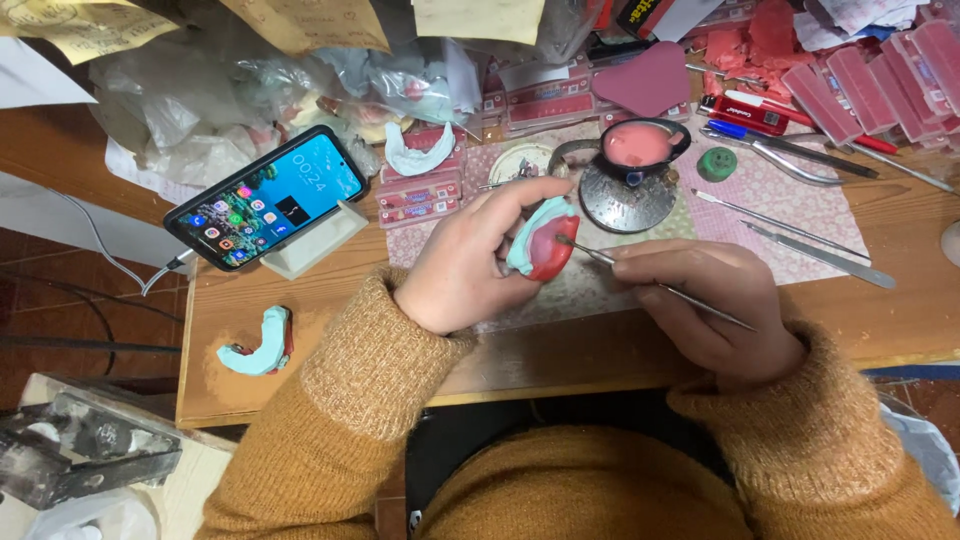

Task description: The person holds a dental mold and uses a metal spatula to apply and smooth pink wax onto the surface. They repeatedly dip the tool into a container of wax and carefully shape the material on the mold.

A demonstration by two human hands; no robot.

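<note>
My left hand [470, 255] holds a curved dental cast [543, 240], pale blue with red wax on it, just above the wooden table [330, 330]. My right hand [715, 300] grips a thin metal wax-carving tool [655, 285]; its tip touches the red wax on the cast. Both arms wear mustard knitted sleeves.
A phone [265, 195] leans on a white stand at the left. Another blue cast [258, 345] lies near the table's front left edge. Behind the hands sit a small pan of pink wax [638, 145] on a round metal base, pliers [790, 155], metal tools [815, 250], pink wax sheets [870, 80] and plastic bags [230, 100].
</note>
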